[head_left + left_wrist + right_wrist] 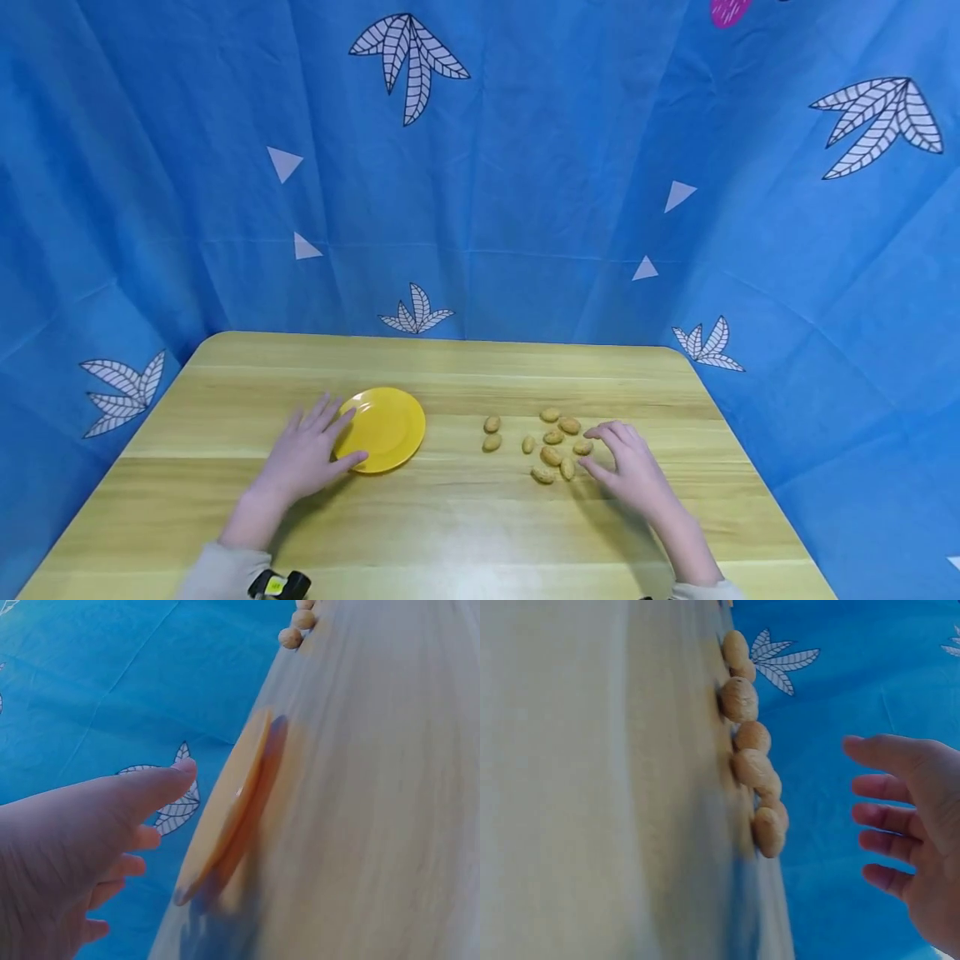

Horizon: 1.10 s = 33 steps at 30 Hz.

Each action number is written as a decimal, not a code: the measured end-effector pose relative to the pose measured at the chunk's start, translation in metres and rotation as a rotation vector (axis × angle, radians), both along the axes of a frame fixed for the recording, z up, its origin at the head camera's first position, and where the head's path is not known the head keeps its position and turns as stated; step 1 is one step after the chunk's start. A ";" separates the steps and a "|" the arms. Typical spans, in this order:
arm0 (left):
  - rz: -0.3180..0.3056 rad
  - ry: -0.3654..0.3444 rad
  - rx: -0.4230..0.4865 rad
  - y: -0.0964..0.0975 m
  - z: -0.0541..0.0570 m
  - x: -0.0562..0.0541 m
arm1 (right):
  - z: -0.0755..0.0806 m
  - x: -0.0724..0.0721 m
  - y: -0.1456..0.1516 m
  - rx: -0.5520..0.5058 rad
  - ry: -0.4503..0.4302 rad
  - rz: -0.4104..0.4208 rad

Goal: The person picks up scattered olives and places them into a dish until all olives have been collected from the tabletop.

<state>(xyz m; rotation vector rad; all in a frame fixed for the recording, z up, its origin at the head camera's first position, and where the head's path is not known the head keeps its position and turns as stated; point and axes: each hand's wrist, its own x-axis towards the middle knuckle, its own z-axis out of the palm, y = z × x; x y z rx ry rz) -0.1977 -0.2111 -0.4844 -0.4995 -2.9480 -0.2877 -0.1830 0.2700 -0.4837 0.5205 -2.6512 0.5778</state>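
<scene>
A round yellow plate (386, 433) lies on the table's left half. My left hand (303, 458) is spread at its left rim, fingers straight and apart; in the left wrist view the thumb stands a little away from the plate (225, 802). Several peanuts in their shells (551, 456) lie scattered right of the middle, and two more peanuts (492, 442) lie a bit to their left. My right hand (630, 467) hovers at the right side of the group, thumb and fingers apart around the rightmost peanut (582, 447), holding nothing. In the right wrist view the fingers stand off the peanuts (750, 766).
The wooden table (450, 533) has rounded far corners. A blue curtain (510, 167) with leaf prints hangs right behind it and along both sides. A black strap with a yellow label (275, 586) sits at the left wrist.
</scene>
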 end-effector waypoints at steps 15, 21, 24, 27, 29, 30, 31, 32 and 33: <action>0.022 -0.126 0.013 0.012 -0.010 0.000 | -0.017 -0.002 -0.014 0.111 -0.242 0.017; 0.061 -0.181 0.018 0.009 -0.008 0.001 | -0.015 -0.004 -0.017 0.126 -0.316 0.013; 0.072 -0.190 0.023 0.009 -0.008 0.000 | -0.016 -0.006 -0.017 0.129 -0.310 0.007; 0.076 -0.173 0.034 0.008 -0.009 0.000 | -0.017 -0.006 -0.016 0.122 -0.294 0.004; 0.077 -0.160 0.041 0.008 -0.009 -0.001 | -0.017 -0.007 -0.016 0.111 -0.292 0.000; 0.080 -0.157 0.045 0.007 -0.010 -0.001 | -0.018 -0.006 -0.016 0.109 -0.291 0.000; 0.082 -0.155 0.049 0.007 -0.010 -0.001 | -0.018 -0.006 -0.015 0.106 -0.294 0.001; 0.082 -0.156 0.049 0.008 -0.011 -0.001 | -0.018 -0.006 -0.015 0.105 -0.296 0.002; 0.085 -0.165 0.052 0.008 -0.011 -0.001 | -0.018 -0.006 -0.014 0.107 -0.296 0.001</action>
